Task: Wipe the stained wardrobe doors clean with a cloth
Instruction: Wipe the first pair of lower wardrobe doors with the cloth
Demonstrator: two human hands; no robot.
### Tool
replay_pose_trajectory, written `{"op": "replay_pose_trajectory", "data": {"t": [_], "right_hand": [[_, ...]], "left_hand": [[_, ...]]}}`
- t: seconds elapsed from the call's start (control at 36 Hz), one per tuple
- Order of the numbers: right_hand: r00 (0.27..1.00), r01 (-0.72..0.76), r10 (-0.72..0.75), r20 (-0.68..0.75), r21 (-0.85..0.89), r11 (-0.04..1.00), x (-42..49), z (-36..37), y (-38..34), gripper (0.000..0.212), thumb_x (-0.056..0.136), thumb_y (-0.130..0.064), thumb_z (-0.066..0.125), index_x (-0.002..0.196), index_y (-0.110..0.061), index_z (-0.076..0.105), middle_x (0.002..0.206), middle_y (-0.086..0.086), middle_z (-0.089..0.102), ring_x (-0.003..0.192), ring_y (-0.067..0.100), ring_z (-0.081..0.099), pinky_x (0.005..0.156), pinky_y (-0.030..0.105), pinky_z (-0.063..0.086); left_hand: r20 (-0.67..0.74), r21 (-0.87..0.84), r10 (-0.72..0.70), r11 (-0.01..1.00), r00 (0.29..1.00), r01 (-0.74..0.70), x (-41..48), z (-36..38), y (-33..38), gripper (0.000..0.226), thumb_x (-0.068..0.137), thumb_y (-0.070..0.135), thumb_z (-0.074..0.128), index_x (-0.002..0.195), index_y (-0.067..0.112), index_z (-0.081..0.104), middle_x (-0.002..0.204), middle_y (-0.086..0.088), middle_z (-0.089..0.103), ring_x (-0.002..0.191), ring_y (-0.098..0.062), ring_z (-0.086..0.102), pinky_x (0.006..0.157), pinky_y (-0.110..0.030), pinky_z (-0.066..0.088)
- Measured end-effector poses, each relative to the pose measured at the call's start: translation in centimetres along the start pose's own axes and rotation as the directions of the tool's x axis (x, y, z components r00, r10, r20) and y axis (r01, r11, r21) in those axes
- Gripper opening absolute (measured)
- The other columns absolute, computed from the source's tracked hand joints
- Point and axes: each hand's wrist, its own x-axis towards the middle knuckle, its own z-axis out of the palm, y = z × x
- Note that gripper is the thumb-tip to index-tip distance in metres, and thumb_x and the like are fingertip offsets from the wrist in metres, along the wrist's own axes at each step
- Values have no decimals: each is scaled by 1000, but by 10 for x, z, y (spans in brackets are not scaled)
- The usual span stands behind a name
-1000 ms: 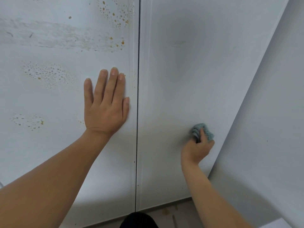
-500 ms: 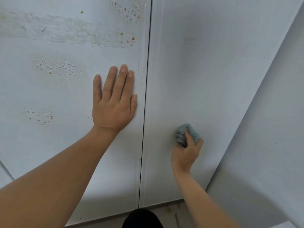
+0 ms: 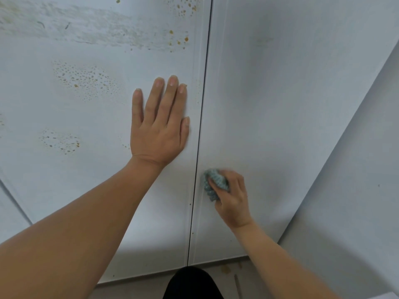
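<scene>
Two white wardrobe doors fill the view, split by a dark vertical gap [image 3: 203, 126]. The left door [image 3: 64, 180] carries yellow-brown speckled stains [image 3: 84, 79] and a greyish smear [image 3: 86, 31] near the top. My left hand [image 3: 160, 124] presses flat on the left door, fingers straight, beside the gap. The right door [image 3: 291, 93] looks mostly clean. My right hand [image 3: 232, 197] grips a bunched blue-grey cloth [image 3: 212, 183] against the right door's lower left part, right next to the gap.
A plain white wall [image 3: 356, 201] angles in on the right, meeting the right door's edge. Below the doors lies a pale floor [image 3: 233, 277] with a small brownish stain [image 3: 225, 269]. A dark shape [image 3: 192, 283], probably my foot, shows at the bottom centre.
My right hand has swept the cloth leftwards across the right door, from near its right edge to beside the centre gap. My left hand stays pressed on the left door.
</scene>
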Motion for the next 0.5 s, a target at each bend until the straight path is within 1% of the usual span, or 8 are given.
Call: {"op": "replay_pose_trajectory", "data": {"t": [0.06, 0.11, 0.17, 0.25, 0.33, 0.39, 0.44, 0.5], "right_hand": [[991, 75, -75, 110, 5, 997, -17, 1, -1, 18, 97, -9, 62, 104, -2, 76, 114, 16, 62, 105, 33, 56, 86, 45, 54], [974, 126, -127, 186, 16, 992, -18, -4, -2, 17, 97, -10, 62, 102, -3, 76, 111, 14, 65, 104, 30, 56, 83, 42, 54], [982, 113, -114, 151, 16, 993, -3, -10, -2, 18, 93, -7, 64, 105, -5, 77, 112, 12, 63, 101, 30, 56, 83, 40, 54], [999, 24, -23, 36, -11, 1000, 25, -12, -9, 25, 91, 1, 64, 112, -7, 76, 112, 13, 62, 101, 32, 55, 90, 34, 50], [997, 72, -71, 36, -21, 997, 24, -8, -12, 20, 97, -6, 61, 109, -4, 76, 116, 11, 58, 102, 32, 55, 90, 34, 51], [985, 147, -146, 92, -6, 989, 7, -6, -6, 19, 99, -12, 60, 102, -2, 76, 117, 9, 56, 103, 31, 55, 86, 37, 53], [961, 192, -188, 202, 0, 981, -13, -7, 1, 16, 97, -13, 63, 99, -4, 76, 117, 9, 59, 106, 29, 56, 83, 40, 54], [954, 145, -145, 262, 19, 989, -26, -17, 7, 18, 91, -10, 65, 105, -7, 76, 115, 9, 63, 107, 28, 57, 85, 39, 55]], "left_hand": [[4, 3, -1, 1000, 1000, 1, 0, 0, 0, 61, 104, 35, 46, 158, 7, 42, 162, -14, 42, 149, -35, 41, 121, -61, 31], [3, 2, -1, 1000, 1000, 1, -1, 0, 0, 61, 104, 35, 46, 158, 7, 42, 162, -14, 42, 149, -35, 40, 121, -61, 31], [-2, 9, -3, 1000, 1000, 3, -1, 1, 0, 61, 105, 35, 46, 158, 6, 42, 162, -14, 42, 149, -35, 39, 120, -61, 31], [0, -1, -3, 1000, 1000, 3, 0, -1, 0, 60, 105, 34, 46, 158, 6, 42, 162, -14, 42, 149, -35, 40, 120, -61, 31], [3, -6, 2, 1000, 1000, -2, -1, -1, 0, 61, 104, 34, 47, 159, 7, 41, 163, -14, 41, 150, -35, 38, 120, -61, 31], [1, -5, 2, 1000, 1000, -2, -2, -1, -1, 62, 104, 34, 47, 159, 7, 40, 163, -14, 41, 150, -34, 38, 121, -60, 30], [-10, 4, 5, 1000, 1000, -5, -2, 0, -2, 62, 104, 34, 47, 159, 7, 40, 163, -14, 41, 151, -34, 37, 121, -59, 29], [-17, 3, 8, 1000, 1000, -8, -2, 1, -2, 63, 104, 34, 48, 160, 7, 39, 163, -14, 41, 151, -34, 37, 122, -59, 29]]}}
